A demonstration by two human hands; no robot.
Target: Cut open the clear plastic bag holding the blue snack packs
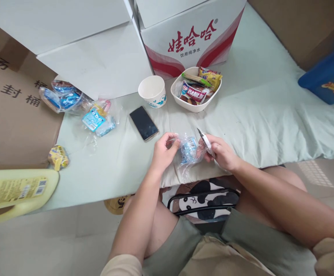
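Between my hands, near the front edge of the cloth-covered table, is a clear plastic bag (184, 163) with a blue printed packet (189, 148) inside. My left hand (166, 150) is closed, pinching the bag's left side between thumb and fingers. My right hand (223, 152) is wrapped round a white utility knife (207, 143), its dark blade out and pointing up and left. The fingers of that hand also touch the right edge of the bag. Beyond my left hand lies a black phone (143, 123).
A white paper cup (152, 92) and a white bowl (195, 108) of wrapped snacks stand behind the phone. Bagged snacks (95, 119) and a yellow packet (58, 157) lie left. White cartons (184, 46) rise behind; a yellow jug (20, 191) is at left, a blue container (328, 76) at right.
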